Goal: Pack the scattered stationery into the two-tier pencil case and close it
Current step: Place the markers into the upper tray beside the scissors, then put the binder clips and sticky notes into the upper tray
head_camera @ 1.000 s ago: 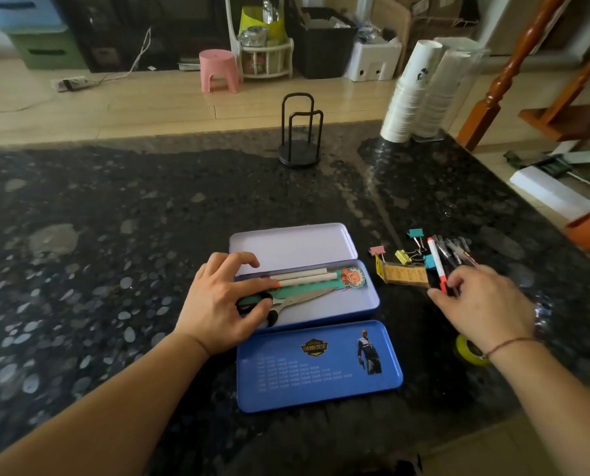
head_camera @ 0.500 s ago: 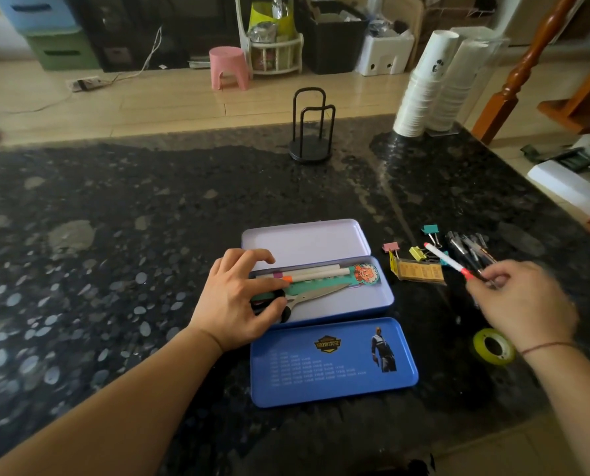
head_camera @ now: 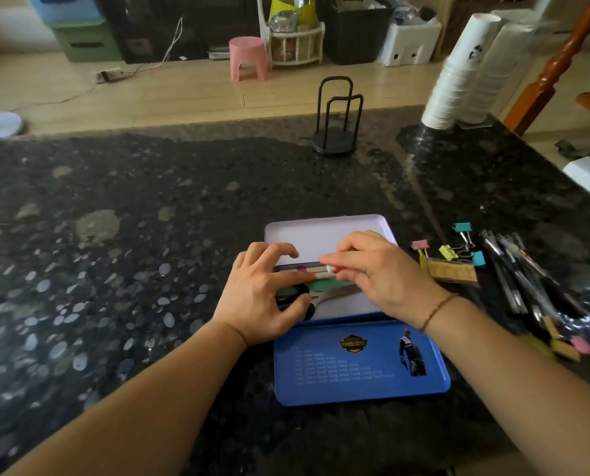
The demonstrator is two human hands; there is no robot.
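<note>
- Dark speckled stone forms the surface [head_camera: 115, 269], with a wooden floor and a pink stool [head_camera: 248, 58] seen beyond it.
- The pencil case [head_camera: 324, 231] lies open near the front edge, its blue lid [head_camera: 358, 362] laid flat just in front of the tray.
- A white pen with a red tip [head_camera: 331, 269] is pinched by the right hand [head_camera: 382, 273] and is being laid into the tray, beside other pens and scissors [head_camera: 334, 295].
- The left hand [head_camera: 262, 297] is spread over the tray's left end, its fingers [head_camera: 288, 277] loosely curled and pressing on the contents.
- The packing step is judged to be under way; binder clips [head_camera: 448, 252] and a bundle of pens [head_camera: 513, 266] are left on the right to be fetched next.
- A yellow badge and a printed figure are seen on the lid; the lettering is too small to be read.
</note>
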